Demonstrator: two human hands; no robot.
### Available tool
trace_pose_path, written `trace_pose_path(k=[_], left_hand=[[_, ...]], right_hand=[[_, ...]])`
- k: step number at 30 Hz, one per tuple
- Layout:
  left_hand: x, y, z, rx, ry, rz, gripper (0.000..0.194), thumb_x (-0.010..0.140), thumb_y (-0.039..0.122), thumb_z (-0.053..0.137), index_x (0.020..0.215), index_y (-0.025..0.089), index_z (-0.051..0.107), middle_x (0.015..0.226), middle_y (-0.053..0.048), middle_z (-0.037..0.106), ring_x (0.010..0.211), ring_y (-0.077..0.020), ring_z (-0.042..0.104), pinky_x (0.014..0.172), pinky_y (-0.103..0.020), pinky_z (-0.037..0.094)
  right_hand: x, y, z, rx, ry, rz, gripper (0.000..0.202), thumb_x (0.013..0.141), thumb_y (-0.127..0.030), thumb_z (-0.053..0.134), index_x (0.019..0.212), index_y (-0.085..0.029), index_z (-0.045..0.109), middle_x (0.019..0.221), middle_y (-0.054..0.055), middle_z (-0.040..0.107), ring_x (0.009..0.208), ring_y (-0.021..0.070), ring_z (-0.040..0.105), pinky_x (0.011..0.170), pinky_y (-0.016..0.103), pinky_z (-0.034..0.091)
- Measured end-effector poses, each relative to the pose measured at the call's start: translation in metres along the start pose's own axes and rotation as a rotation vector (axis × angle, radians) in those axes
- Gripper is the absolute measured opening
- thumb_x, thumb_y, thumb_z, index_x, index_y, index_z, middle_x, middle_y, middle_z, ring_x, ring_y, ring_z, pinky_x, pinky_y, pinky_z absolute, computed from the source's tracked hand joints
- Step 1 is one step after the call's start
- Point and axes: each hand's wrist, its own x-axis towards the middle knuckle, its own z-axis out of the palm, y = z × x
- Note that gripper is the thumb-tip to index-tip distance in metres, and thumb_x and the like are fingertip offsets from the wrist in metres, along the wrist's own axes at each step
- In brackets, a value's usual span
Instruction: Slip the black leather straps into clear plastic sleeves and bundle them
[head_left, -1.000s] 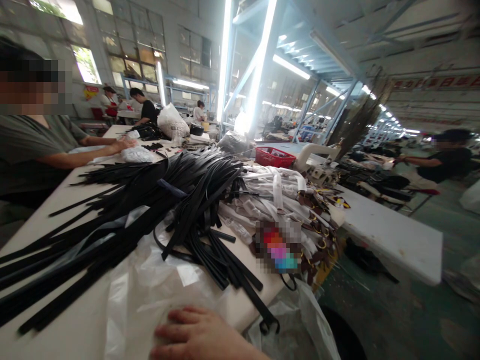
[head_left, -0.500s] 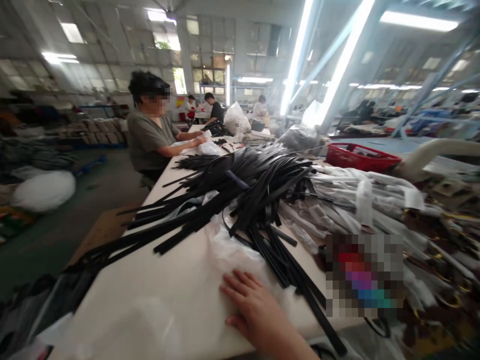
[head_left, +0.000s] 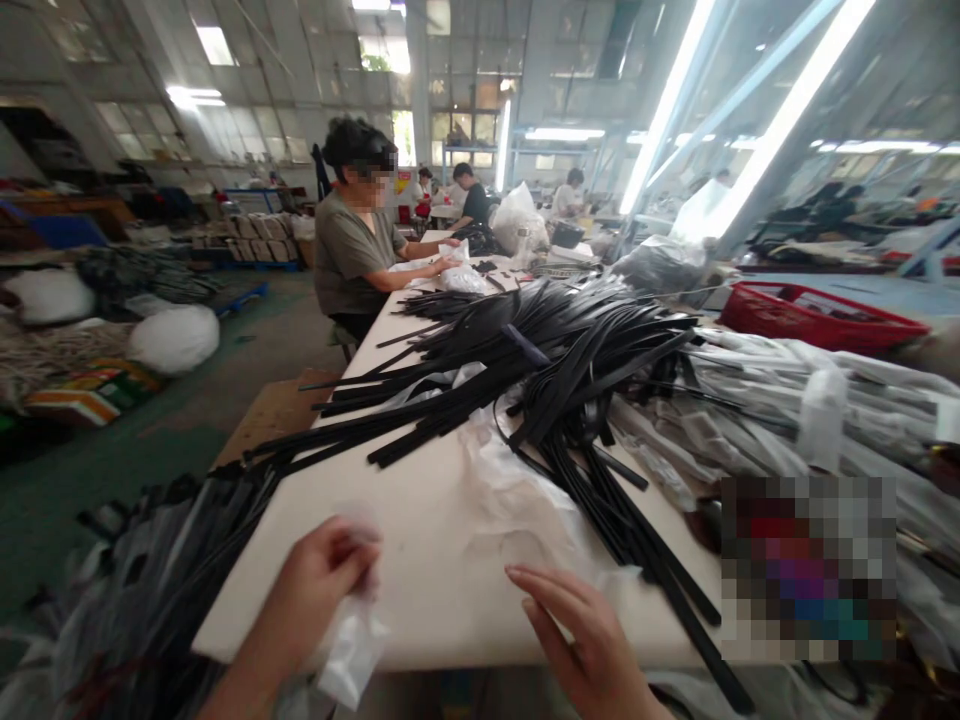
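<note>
Two long tube lights point(head_left: 667, 105) at upper right glare white, spreading haze around them — the brightest spot in view. Daylight enters through the back windows point(head_left: 405, 137), some panes burnt out to white. The pale table point(head_left: 420, 520) is softly lit with faint shadows; the floor point(head_left: 274, 335) at left looks dim. The hands point(head_left: 326, 565) are slightly blurred — the left one more — and the red basket point(head_left: 817, 320) looks stretched near the right edge, above coarse pixel blocks point(head_left: 810, 570).
</note>
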Motion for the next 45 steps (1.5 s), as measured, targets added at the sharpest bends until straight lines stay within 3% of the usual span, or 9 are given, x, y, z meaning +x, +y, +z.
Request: trace_pose_path(k=[5, 9, 14, 19, 25, 27, 31, 37, 45], left_hand=[[-0.007, 0.010, 0.073, 0.060, -0.444, -0.019, 0.019, 0.077, 0.030, 0.060, 0.066, 0.015, 0.059, 0.056, 0.004, 0.050, 0.053, -0.0112, 0.043, 0.050, -0.022, 0.030], [-0.017, 0.011, 0.084, 0.151, -0.533, -0.001, 0.015, 0.076, 0.023, 0.057, 0.064, 0.015, 0.059, 0.057, 0.005, 0.045, 0.056, -0.0113, 0.038, 0.051, -0.023, 0.025], [-0.022, 0.004, 0.072, 0.155, -0.429, -0.035, 0.006, 0.068, 0.017, 0.064, 0.068, 0.017, 0.058, 0.065, 0.003, 0.057, 0.065, -0.0146, 0.053, 0.058, -0.023, 0.036], [-0.016, 0.000, 0.078, -0.244, -0.295, -0.025, 0.041, 0.063, 0.015, 0.072, 0.100, 0.019, 0.057, 0.093, -0.005, 0.071, 0.093, -0.0224, 0.067, 0.085, -0.032, 0.050], [-0.002, 0.000, 0.074, -0.212, 0.007, -0.022, 0.043, 0.063, 0.032, 0.078, 0.097, 0.018, 0.055, 0.065, 0.000, 0.071, 0.066, -0.0196, 0.068, 0.067, -0.028, 0.052], [0.001, 0.000, 0.064, -0.209, 0.079, 0.004, 0.046, 0.061, 0.034, 0.079, 0.096, 0.018, 0.055, 0.062, 0.001, 0.070, 0.063, -0.0178, 0.066, 0.063, -0.025, 0.051], [0.001, -0.003, 0.053, -0.259, 0.082, -0.019, 0.045, 0.055, 0.032, 0.082, 0.091, 0.018, 0.058, 0.058, 0.004, 0.066, 0.059, -0.0153, 0.063, 0.058, -0.022, 0.049], [-0.009, -0.008, 0.051, -0.324, 0.021, -0.085, 0.039, 0.052, 0.025, 0.081, 0.083, 0.018, 0.058, 0.056, 0.005, 0.061, 0.055, -0.0126, 0.060, 0.056, -0.021, 0.047], [-0.019, -0.012, 0.037, -0.354, 0.041, -0.156, 0.039, 0.049, 0.016, 0.081, 0.081, 0.017, 0.058, 0.059, 0.004, 0.064, 0.058, -0.0127, 0.061, 0.056, -0.021, 0.049]], right_hand=[[0.028, -0.025, 0.018, 0.632, -0.139, 0.428, 0.032, 0.089, -0.042, 0.061, 0.111, -0.020, 0.068, 0.102, 0.010, 0.074, 0.089, 0.0228, 0.071, 0.072, 0.032, 0.058], [0.045, -0.030, 0.027, 0.627, -0.099, 0.455, 0.024, 0.076, -0.040, 0.074, 0.074, -0.016, 0.072, 0.070, 0.003, 0.067, 0.065, 0.0167, 0.063, 0.059, 0.025, 0.050], [0.044, -0.024, 0.035, 0.315, -0.017, 0.448, 0.033, 0.074, -0.033, 0.071, 0.051, -0.018, 0.053, 0.051, -0.004, 0.046, 0.050, 0.0110, 0.043, 0.046, 0.022, 0.031], [0.046, -0.029, 0.051, 0.113, 0.059, 0.246, 0.037, 0.072, -0.025, 0.068, 0.046, -0.019, 0.042, 0.049, -0.005, 0.042, 0.049, 0.0099, 0.040, 0.048, 0.023, 0.029], [0.065, -0.040, 0.032, 0.279, -0.189, 0.324, 0.011, 0.077, -0.027, 0.067, 0.071, -0.019, 0.070, 0.069, 0.002, 0.069, 0.064, 0.0155, 0.064, 0.056, 0.021, 0.047], [0.084, -0.029, 0.004, 0.240, -0.182, 0.437, 0.014, 0.077, -0.031, 0.069, 0.083, -0.020, 0.074, 0.077, 0.003, 0.074, 0.070, 0.0174, 0.069, 0.061, 0.022, 0.052], [0.139, 0.025, -0.050, -0.029, 0.144, 0.697, 0.032, 0.088, -0.036, 0.060, 0.066, -0.014, 0.068, 0.060, 0.008, 0.068, 0.056, 0.0149, 0.065, 0.049, 0.020, 0.045], [0.182, 0.082, -0.050, 0.013, 0.106, 0.950, 0.033, 0.090, -0.034, 0.064, 0.066, -0.013, 0.057, 0.051, -0.007, 0.053, 0.037, 0.0040, 0.044, 0.036, 0.016, 0.036], [0.118, 0.000, -0.069, 0.569, 0.084, 0.644, 0.051, 0.064, -0.068, 0.069, 0.065, -0.023, 0.044, 0.045, -0.011, 0.032, 0.032, 0.0016, 0.020, 0.031, 0.015, 0.019]])
